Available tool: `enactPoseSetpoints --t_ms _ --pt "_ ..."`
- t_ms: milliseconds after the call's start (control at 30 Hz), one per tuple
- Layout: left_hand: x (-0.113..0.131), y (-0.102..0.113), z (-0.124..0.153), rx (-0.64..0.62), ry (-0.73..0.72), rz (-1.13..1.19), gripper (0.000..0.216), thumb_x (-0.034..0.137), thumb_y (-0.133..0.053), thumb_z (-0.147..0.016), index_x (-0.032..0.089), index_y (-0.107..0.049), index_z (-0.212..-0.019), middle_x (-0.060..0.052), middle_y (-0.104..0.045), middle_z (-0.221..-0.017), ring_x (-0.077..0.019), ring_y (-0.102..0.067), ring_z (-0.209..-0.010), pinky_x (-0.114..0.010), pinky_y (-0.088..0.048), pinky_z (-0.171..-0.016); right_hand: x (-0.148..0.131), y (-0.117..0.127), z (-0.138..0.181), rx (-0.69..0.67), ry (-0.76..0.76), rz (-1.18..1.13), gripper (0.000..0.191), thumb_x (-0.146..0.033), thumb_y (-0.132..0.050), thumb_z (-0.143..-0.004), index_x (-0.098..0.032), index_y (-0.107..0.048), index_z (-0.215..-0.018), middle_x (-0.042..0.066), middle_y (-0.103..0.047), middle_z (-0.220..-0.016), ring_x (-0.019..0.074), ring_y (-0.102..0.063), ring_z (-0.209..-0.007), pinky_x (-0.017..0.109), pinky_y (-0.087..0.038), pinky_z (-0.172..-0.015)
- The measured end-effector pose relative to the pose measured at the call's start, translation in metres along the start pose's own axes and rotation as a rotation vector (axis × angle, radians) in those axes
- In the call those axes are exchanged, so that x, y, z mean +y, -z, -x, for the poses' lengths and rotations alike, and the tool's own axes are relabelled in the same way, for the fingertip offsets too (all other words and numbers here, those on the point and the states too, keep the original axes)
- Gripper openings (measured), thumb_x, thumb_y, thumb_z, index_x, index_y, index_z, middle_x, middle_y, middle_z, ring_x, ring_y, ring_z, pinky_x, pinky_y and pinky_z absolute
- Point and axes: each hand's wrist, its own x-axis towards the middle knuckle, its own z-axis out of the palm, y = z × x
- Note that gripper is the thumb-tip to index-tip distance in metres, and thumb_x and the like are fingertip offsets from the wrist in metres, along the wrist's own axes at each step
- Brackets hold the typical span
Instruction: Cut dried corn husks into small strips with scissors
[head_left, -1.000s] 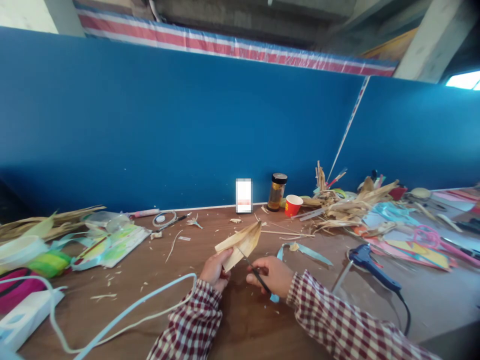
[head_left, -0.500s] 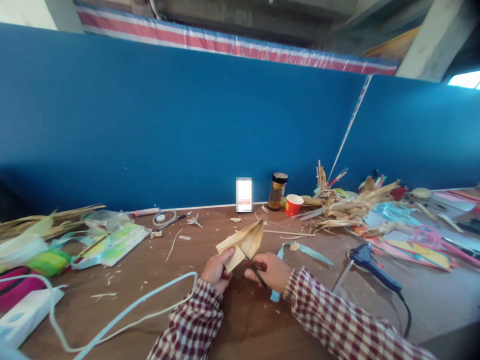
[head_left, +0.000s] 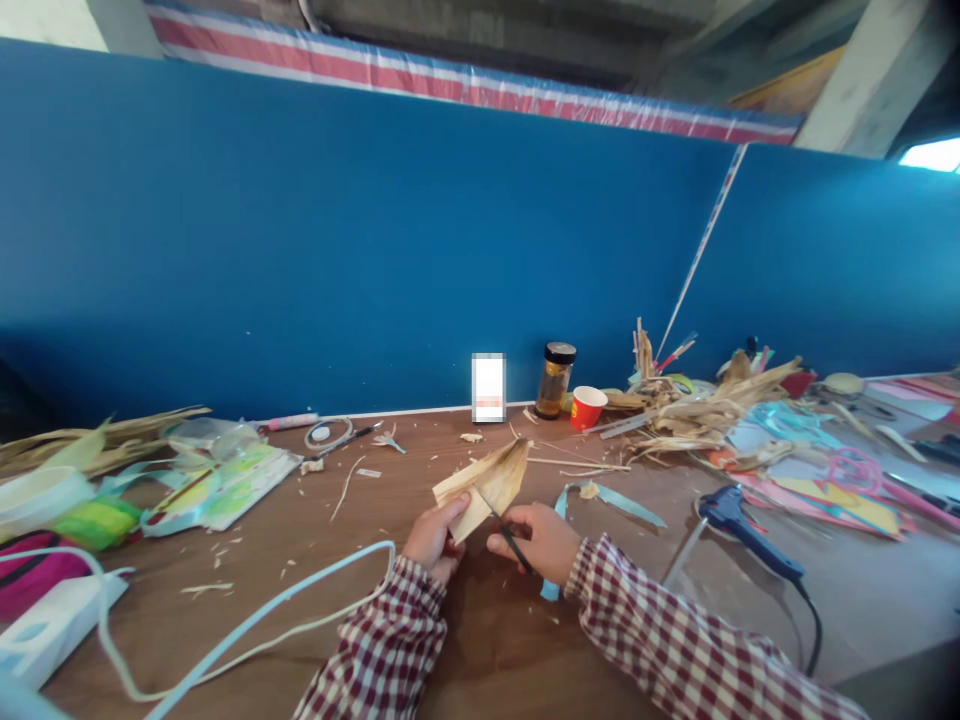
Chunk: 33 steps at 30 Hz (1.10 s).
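- The left hand [head_left: 431,537] pinched a dried corn husk [head_left: 504,472] between thumb and fingers, holding it above the tabletop [head_left: 255,630], nearer than the red paper cup [head_left: 589,410].
- The right hand [head_left: 546,540] was curled round a slim dark cutting tool [head_left: 516,548] (scissors, by the look of it), its tip at the husk.
- Trimming the husk seemed the step in hand — though the cut itself was too small to make out.
- The next move seemed to call for a steady left pinch — thumb clear of the blade.
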Motion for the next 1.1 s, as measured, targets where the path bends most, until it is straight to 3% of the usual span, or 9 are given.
enactPoseSetpoints --t_ms 400,567,800,1100 --pt "0.0017 -0.0009 0.0027 0.041 0.000 0.017 0.011 0.015 -0.060 -0.073 0.011 -0.058 -0.064 0.003 -0.046 -0.041 -0.0009 -0.032 -0.026 -0.011 -0.019 -0.024 -0.0038 -0.0016 0.0022 0.054 0.007 0.041 0.030 -0.047 -0.061 -0.070 -0.016 -0.059 -0.068 -0.005 -0.044 -0.048 0.0084 -0.046 -0.044 0.017 -0.028 -0.040" --pt "0.0017 -0.0018 0.0025 0.004 -0.001 0.042 0.004 0.013 -0.061 -0.072 0.011 -0.060 -0.069 0.002 -0.050 -0.043 -0.0016 -0.036 -0.029 -0.010 -0.020 -0.024 -0.0022 -0.0037 0.0017 0.061 -0.030 0.009 0.030 -0.047 -0.062 -0.069 -0.016 -0.061 -0.071 -0.005 -0.043 -0.048 0.0080 -0.046 -0.041 0.017 -0.030 -0.038" --pt "0.0056 -0.0022 0.0047 0.029 0.019 0.125 0.003 0.009 -0.059 -0.073 0.011 -0.061 -0.074 -0.003 -0.059 -0.056 -0.0060 -0.053 -0.043 -0.008 -0.025 -0.025 -0.0022 -0.0028 0.0053 -0.013 -0.083 -0.103 0.035 -0.044 -0.067 -0.065 -0.017 -0.063 -0.086 -0.005 -0.048 -0.051 0.0077 -0.048 -0.043 0.017 -0.035 -0.040" --pt "0.0068 -0.0016 0.0064 0.025 0.028 0.145 0.003 0.009 -0.061 -0.071 0.011 -0.060 -0.072 -0.003 -0.059 -0.057 -0.0065 -0.054 -0.046 -0.007 -0.025 -0.026 0.0020 0.0017 0.0075 -0.133 -0.104 -0.207 0.035 -0.044 -0.061 -0.070 -0.016 -0.059 -0.092 -0.004 -0.054 -0.059 0.0059 -0.052 -0.046 0.015 -0.036 -0.042"
